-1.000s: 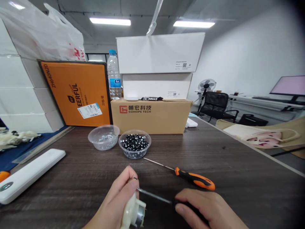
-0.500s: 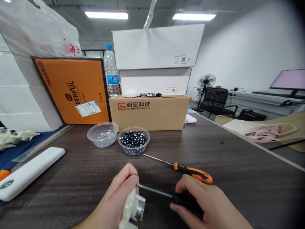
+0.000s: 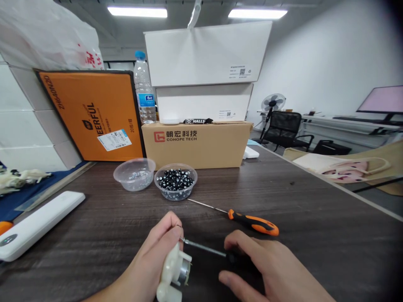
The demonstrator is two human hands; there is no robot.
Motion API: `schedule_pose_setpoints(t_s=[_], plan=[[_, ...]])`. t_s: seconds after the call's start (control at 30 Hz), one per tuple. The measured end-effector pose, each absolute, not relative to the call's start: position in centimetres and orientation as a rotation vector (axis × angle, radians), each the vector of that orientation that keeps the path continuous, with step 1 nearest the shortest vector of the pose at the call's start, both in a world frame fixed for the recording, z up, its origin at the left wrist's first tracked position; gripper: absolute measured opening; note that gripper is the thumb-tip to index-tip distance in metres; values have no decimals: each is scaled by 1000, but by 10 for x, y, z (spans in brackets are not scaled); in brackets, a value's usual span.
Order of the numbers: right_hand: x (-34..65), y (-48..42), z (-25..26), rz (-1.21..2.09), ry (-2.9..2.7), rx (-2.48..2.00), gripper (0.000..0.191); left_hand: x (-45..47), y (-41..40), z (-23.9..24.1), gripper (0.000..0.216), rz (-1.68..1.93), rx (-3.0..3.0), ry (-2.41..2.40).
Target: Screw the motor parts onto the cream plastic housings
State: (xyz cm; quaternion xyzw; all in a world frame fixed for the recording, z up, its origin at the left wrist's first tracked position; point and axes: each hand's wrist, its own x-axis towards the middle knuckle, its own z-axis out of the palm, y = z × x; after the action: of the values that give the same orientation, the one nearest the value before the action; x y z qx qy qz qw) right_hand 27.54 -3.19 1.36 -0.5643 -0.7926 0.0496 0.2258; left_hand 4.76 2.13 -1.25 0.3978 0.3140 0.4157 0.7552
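Note:
My left hand [image 3: 151, 260] is closed around a small white plastic gear motor [image 3: 174, 270] with a metal can, held just above the dark table. My right hand [image 3: 267, 270] grips the dark handle of a screwdriver [image 3: 204, 248]; its thin shaft points left and its tip meets the top of the motor by my left thumb. A second screwdriver with an orange and black handle [image 3: 252, 222] lies loose on the table just beyond my right hand.
Two clear plastic bowls stand farther back: one [image 3: 175, 181] full of small black and silver parts, one [image 3: 134, 174] nearly empty. Behind them are a cardboard box [image 3: 195, 144], white boxes, an orange box and a water bottle [image 3: 144, 94]. A white flat device [image 3: 37, 222] lies left.
My right hand has turned on the screwdriver handle, fingers curling up and over it. The view has tilted slightly, so everything sits a little higher. The motor stays in my left hand.

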Motion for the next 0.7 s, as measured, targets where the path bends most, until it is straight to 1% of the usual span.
schedule_pose_setpoints(t_s=[0.1, 0.2, 0.33, 0.47, 0.53, 0.63, 0.7], plan=[[275, -29, 19, 146, -2190, -1603, 9, 48, 22, -15, 45, 939, 890, 711], [275, -25, 21, 233, -2123, -1604, 16, 46, 21, -18, 43, 933, 933, 733], [274, -30, 24, 288, -2067, -1454, 28, 45, 20, -17, 41, 912, 957, 733], [273, -36, 26, 200, -2010, -1359, 27, 45, 21, -15, 40, 919, 955, 740], [273, -35, 24, 181, -2082, -1379, 27, 44, 23, -17, 37, 914, 939, 745], [274, -30, 18, 163, -2282, -1506, 34, 42, 24, -22, 35, 934, 955, 757], [274, -28, 16, 136, -2307, -1583, 35, 42, 25, -25, 34, 951, 976, 766]])
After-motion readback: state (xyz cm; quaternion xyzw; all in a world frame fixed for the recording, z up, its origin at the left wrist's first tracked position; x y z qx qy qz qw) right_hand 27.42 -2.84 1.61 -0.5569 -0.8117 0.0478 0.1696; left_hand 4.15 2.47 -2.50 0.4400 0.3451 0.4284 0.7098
